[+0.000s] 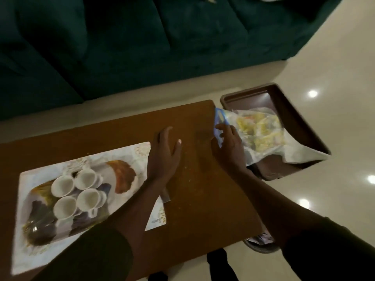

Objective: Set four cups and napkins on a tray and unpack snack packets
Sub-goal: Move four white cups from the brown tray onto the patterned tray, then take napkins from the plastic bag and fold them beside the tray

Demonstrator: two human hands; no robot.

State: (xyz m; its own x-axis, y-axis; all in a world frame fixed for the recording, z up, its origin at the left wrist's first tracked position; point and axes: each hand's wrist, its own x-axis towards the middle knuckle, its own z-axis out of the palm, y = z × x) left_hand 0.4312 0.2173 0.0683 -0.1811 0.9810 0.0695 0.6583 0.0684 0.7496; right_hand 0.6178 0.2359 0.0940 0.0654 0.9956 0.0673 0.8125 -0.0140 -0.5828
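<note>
Item: snack packet (257, 132), clear film with a blue edge, yellowish pieces inside; centre right of the frame. It lies half in a brown bin (288, 98) just off the table's (203, 189) right end, over a white sheet (298, 153).

Handling, as judged: light, soft, crinkly; film likely slippery; contents brittle, so no squeezing. Best held at the blue edge, where the film is doubled and empty.

Right hand (227, 142): fingers pinching that blue edge.

Left hand (164, 155): open, flat on the table, holding nothing; a knife-like handle (166, 196) seems to lie under its wrist.

Four cups (78, 194): white, clustered and touching, lower left, on a patterned tray (30, 230). Fragile, stiff; take by handle or rim.

Napkins: none that can be told apart.
</note>
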